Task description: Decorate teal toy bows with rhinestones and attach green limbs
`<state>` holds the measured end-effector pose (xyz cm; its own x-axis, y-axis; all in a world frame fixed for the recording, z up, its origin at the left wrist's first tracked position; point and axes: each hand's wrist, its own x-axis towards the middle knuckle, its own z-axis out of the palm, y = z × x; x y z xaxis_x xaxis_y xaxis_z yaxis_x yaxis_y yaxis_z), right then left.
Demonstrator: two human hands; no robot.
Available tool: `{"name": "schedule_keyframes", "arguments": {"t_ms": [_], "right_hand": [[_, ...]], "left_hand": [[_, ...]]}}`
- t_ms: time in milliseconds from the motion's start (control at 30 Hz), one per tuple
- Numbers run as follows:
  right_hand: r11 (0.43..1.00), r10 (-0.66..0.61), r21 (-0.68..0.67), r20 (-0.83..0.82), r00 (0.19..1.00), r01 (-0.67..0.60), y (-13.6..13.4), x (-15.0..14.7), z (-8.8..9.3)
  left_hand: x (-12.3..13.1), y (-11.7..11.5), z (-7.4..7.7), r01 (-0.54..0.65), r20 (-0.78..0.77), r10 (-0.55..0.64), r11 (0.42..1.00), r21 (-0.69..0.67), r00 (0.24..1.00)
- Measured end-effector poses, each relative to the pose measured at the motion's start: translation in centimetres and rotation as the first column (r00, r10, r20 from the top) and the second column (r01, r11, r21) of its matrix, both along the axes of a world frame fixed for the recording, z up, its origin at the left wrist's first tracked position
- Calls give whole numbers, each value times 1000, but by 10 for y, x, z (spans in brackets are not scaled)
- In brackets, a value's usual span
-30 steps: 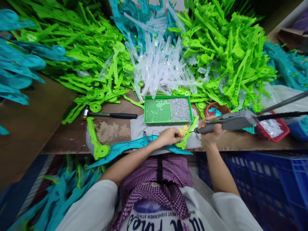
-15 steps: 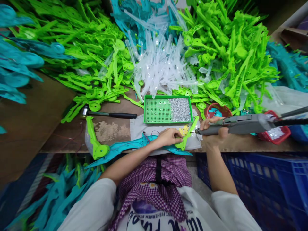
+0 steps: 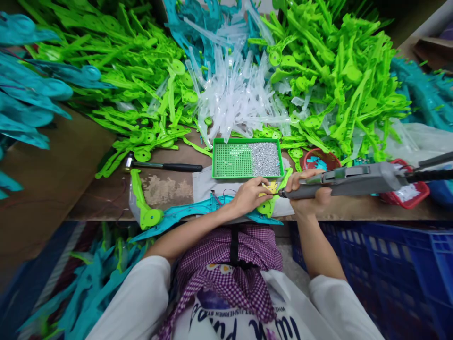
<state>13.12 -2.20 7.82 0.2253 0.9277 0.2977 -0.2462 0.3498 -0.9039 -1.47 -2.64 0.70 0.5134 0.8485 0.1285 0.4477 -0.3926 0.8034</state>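
Observation:
My right hand (image 3: 307, 194) is wrapped round a grey power screwdriver (image 3: 357, 182) held almost level, its bit pointing left. At the tip of that bit, the fingers of my left hand (image 3: 252, 192) are pinched together; what they hold is too small to make out. Below them lies a long blue plastic shell (image 3: 191, 212) with thin wires on it, along the table's front edge. One lime-green plastic arm (image 3: 266, 208) sits at its right end, partly behind my fingers, and another green arm (image 3: 143, 203) at its left end.
Just beyond my hands stands a green tray (image 3: 231, 160) with many small silvery screws (image 3: 265, 159). A hammer (image 3: 166, 166) lies to its left. Red baskets (image 3: 322, 158) stand at right. Piles of green parts (image 3: 339, 80) and clear plastic pieces (image 3: 237, 94) fill the back.
My left hand has moved from the green arm up to the screwdriver's tip. The screwdriver and my right hand have shifted slightly left.

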Motion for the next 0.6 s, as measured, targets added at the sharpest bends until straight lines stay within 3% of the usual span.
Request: {"name": "schedule_keyframes", "arguments": {"t_ms": [267,467,600], "right_hand": [[999,-47,6,34,998,47,-5,6,-5],[992,-124,9,46,991,123,1,34,-16],[991,-135,17,44,990,134,7,34,-25]], "left_hand": [[-3,-3,7,84,-81,-82,996,31,993],[-31,-1,-2,178,-141,-196,975,-135,970],[-37,-4,-12,145,-179,-182,969,-201,967]]}}
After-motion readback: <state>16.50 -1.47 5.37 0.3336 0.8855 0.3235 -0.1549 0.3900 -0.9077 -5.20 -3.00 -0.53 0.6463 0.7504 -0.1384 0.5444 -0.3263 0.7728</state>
